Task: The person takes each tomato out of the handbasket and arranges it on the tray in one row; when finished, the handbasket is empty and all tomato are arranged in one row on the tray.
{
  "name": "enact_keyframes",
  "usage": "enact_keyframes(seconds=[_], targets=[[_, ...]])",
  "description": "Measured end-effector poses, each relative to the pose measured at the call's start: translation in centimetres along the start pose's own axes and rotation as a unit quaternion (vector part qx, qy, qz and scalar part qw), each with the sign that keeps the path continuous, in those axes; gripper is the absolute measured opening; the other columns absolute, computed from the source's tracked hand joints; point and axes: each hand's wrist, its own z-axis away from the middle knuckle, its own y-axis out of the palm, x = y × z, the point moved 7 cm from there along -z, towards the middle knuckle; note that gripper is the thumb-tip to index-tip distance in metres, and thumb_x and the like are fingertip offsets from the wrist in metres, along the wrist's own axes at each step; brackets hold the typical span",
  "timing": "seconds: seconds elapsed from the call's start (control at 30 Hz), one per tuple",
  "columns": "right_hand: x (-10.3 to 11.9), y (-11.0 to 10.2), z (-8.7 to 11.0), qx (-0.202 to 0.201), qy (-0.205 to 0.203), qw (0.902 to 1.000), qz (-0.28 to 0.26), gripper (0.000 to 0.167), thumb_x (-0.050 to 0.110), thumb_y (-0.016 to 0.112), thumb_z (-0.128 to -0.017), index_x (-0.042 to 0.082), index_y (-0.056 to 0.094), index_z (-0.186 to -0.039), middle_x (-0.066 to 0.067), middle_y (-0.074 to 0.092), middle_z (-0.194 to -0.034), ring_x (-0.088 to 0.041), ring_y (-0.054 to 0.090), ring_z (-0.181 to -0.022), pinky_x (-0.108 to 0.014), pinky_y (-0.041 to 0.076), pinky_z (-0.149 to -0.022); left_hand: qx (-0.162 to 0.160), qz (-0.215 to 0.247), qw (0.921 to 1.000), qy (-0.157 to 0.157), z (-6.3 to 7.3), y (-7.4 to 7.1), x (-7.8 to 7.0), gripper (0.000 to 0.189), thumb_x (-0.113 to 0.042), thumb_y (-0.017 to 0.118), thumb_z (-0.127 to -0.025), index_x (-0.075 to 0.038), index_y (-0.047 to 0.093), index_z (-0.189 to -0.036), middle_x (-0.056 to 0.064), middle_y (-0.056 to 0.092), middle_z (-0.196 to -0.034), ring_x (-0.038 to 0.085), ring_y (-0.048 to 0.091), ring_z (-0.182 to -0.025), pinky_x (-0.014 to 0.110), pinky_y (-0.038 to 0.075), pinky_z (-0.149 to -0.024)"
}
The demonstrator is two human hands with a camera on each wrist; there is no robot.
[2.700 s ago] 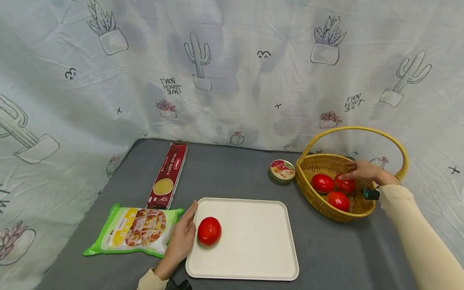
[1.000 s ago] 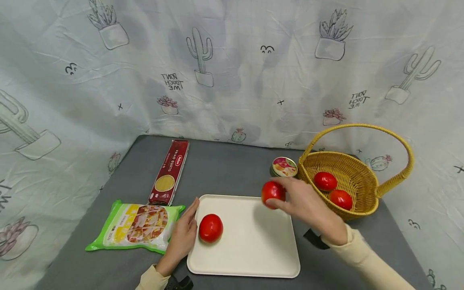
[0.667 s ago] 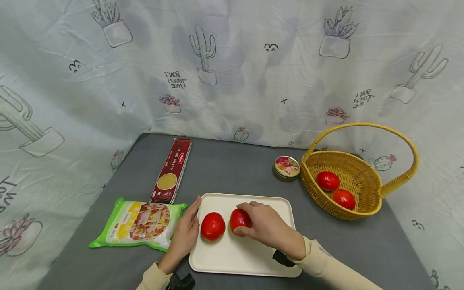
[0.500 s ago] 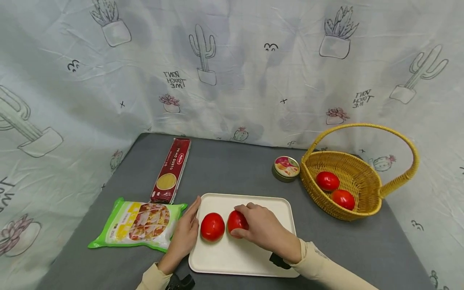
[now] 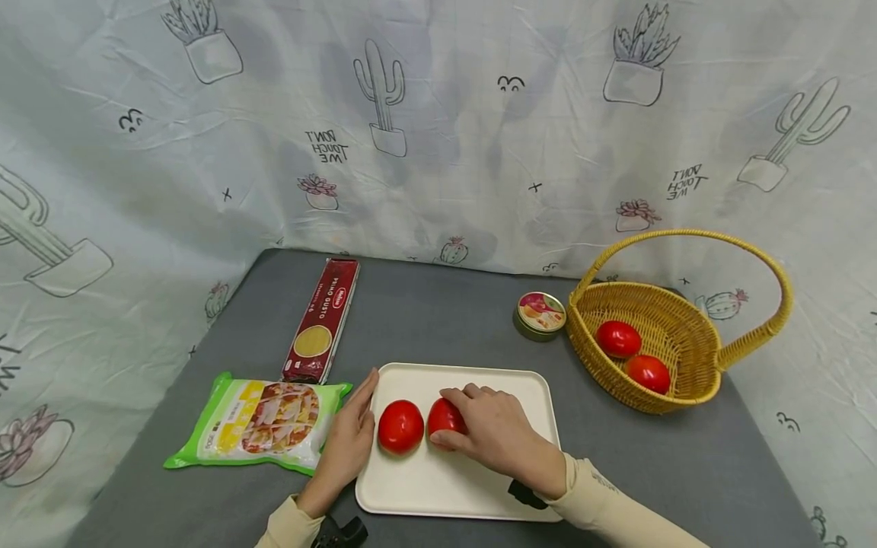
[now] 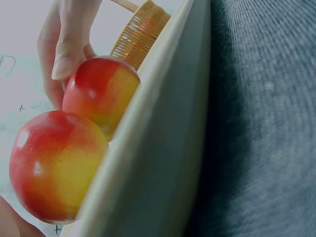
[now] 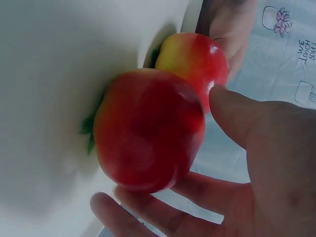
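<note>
My right hand (image 5: pixel 496 430) holds a red tomato (image 5: pixel 447 423) on the white tray (image 5: pixel 473 487), thumb on the near side and fingers round the far side. In the right wrist view that tomato (image 7: pixel 148 131) stands on the tray with its green leaves (image 7: pixel 88 129) downward and its base yellowish. A second tomato (image 5: pixel 400 428) sits just left of it, with a narrow gap in the head view. My left hand (image 5: pixel 349 434) rests along the tray's left edge with straight fingers. The left wrist view shows the tray's rim (image 6: pixel 143 113) close up, both tomatoes beyond it.
A yellow wicker basket (image 5: pixel 685 335) with two tomatoes (image 5: pixel 619 339) and a tall handle stands at the right. Next to it is a round tin (image 5: pixel 540 316). A green-edged food bag (image 5: pixel 260 426) and a red spaghetti pack (image 5: pixel 322 320) lie left of the tray.
My right hand has carried a tomato from the basket leftward and down onto the tray, beside the first one. Over the last half second it has hardly moved. My left hand has stayed at the tray.
</note>
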Motion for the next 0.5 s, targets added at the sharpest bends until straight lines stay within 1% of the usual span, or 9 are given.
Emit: enact_keyframes(seconds=[0.13,0.23,0.3,0.37,0.4,0.43,0.5], targets=[[-0.3,-1.0,0.3,0.003,0.009,0.9997,-0.024,0.064,0.056,0.076,-0.093,0.014,0.068,-0.14,-0.007,0.073,-0.116,-0.026,0.072,-0.096,-0.041,0.06,-0.07,-0.002,0.002,1.0,0.003,0.0,0.1,0.1,0.059,0.024,0.045,-0.097,0.014,0.043,-0.155,0.029,0.039,-0.163,0.044,0.036,-0.15,0.015,0.029,-0.113],[-1.5,-2.6,0.7,-0.003,0.021,0.9983,-0.055,0.065,0.055,0.075,-0.095,0.014,0.066,-0.144,-0.008,0.073,-0.128,-0.029,0.072,-0.11,-0.047,0.062,-0.081,-0.003,0.003,1.0,0.005,0.0,0.1,0.1,0.059,0.025,0.044,-0.096,0.015,0.043,-0.154,0.03,0.039,-0.163,0.045,0.036,-0.15,0.012,0.029,-0.112],[-2.9,-4.2,1.0,-0.01,0.034,0.9959,-0.083,0.063,0.055,0.074,-0.096,0.015,0.066,-0.145,-0.006,0.071,-0.134,-0.028,0.07,-0.115,-0.05,0.061,-0.087,-0.003,0.003,1.0,0.004,0.0,0.1,0.2,0.059,0.026,0.044,-0.096,0.015,0.043,-0.154,0.031,0.039,-0.163,0.045,0.036,-0.15,0.011,0.029,-0.111],[-4.7,-6.1,1.4,-0.026,0.046,0.993,-0.105,0.063,0.055,0.073,-0.097,0.016,0.066,-0.146,-0.004,0.07,-0.138,-0.027,0.069,-0.12,-0.053,0.06,-0.094,-0.002,0.004,1.0,0.003,0.0,0.1,0.1,0.059,0.025,0.044,-0.096,0.015,0.043,-0.154,0.03,0.039,-0.163,0.044,0.036,-0.15,0.011,0.029,-0.111],[-5.7,-7.3,1.6,-0.034,0.053,0.9912,-0.116,0.063,0.054,0.073,-0.097,0.015,0.065,-0.146,-0.005,0.069,-0.14,-0.027,0.069,-0.121,-0.054,0.059,-0.097,-0.002,0.001,1.0,0.003,0.0,0.1,0.1,0.059,0.025,0.044,-0.096,0.014,0.043,-0.154,0.03,0.039,-0.163,0.044,0.036,-0.15,0.011,0.028,-0.111],[-6.9,-8.3,1.7,-0.043,0.061,0.9898,-0.121,0.064,0.053,0.074,-0.097,0.014,0.065,-0.147,-0.005,0.069,-0.14,-0.028,0.069,-0.121,-0.055,0.058,-0.098,-0.002,-0.001,1.0,0.003,0.0,0.1,0.1,0.059,0.025,0.044,-0.096,0.014,0.043,-0.154,0.029,0.039,-0.163,0.044,0.036,-0.15,0.011,0.028,-0.111],[-9.5,-10.4,2.0,-0.058,0.078,0.9873,-0.125,0.067,0.052,0.074,-0.097,0.01,0.063,-0.148,-0.009,0.067,-0.143,-0.031,0.066,-0.125,-0.057,0.055,-0.103,-0.001,-0.001,1.0,0.0,-0.1,0.0,0.1,0.059,0.024,0.044,-0.097,0.013,0.044,-0.155,0.028,0.04,-0.163,0.042,0.036,-0.15,0.012,0.028,-0.112]])
